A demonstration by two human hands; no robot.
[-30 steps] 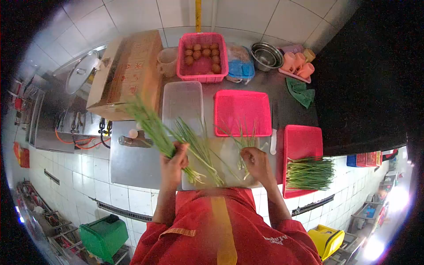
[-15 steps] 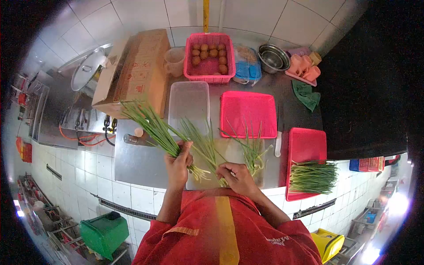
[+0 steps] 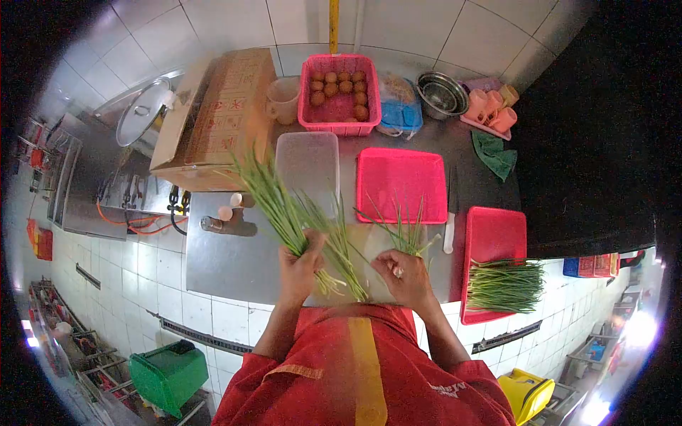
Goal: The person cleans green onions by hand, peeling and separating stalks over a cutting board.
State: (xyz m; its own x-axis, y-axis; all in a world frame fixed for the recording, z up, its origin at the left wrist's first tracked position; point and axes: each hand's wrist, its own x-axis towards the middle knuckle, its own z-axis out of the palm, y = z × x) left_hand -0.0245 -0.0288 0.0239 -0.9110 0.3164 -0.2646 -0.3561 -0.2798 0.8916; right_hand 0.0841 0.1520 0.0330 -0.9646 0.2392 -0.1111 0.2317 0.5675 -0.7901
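My left hand (image 3: pixel 302 266) is closed around a bunch of green onions (image 3: pixel 273 202), leaves pointing up and away, pale root ends below the fist. Beside it, a looser bunch of green onions (image 3: pixel 341 248) lies on a pale cutting board (image 3: pixel 373 292). My right hand (image 3: pixel 406 278) is pinched just right of that bunch; a thin green strand runs to its fingertips, with a small whitish bit between the fingers. Right behind this hand is a small pile of green onions (image 3: pixel 403 231). More green onions (image 3: pixel 504 285) lie lined up in the red tray (image 3: pixel 496 231) at the right.
Behind the board are a clear plastic tray (image 3: pixel 307 163) and a pink tray (image 3: pixel 401 177). A knife (image 3: pixel 449 231) lies right of the pink tray. Farther back are a cardboard box (image 3: pixel 220 121), a pink basket (image 3: pixel 341 126) with round brown items, metal bowls (image 3: pixel 442 96) and a green cloth (image 3: pixel 495 153).
My right hand has moved right, away from the roots of the middle bunch. My left hand has shifted slightly right with its bunch, which now stands more upright.
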